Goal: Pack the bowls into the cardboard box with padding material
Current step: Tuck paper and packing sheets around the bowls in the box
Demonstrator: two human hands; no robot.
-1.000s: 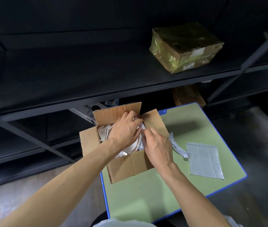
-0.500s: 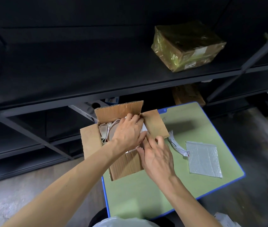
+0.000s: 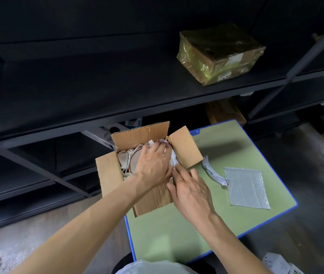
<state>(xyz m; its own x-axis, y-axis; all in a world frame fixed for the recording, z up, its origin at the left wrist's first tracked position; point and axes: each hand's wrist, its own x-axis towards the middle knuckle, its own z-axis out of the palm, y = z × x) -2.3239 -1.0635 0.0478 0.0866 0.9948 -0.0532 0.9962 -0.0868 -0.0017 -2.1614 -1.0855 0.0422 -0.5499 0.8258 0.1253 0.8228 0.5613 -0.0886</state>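
Left hand (image 3: 153,165) and right hand (image 3: 192,192) flat on paper padding (image 3: 123,161) in cardboard box (image 3: 107,173), bubble wrap (image 3: 246,186) nearby

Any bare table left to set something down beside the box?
Yes: green table between cardboard box and near blue edge; also far corner beyond the bubble wrap sheet. Crowded: box interior, with left hand, right hand, padding.

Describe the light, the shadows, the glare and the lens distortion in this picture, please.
Head view: dim, uneven light, the shelves almost black, the green table brightest; a soft shadow crosses the table's far end, beside the box; the plastic on the parcel shows yellowish glare; the wide lens makes the shelf bars lean outward.
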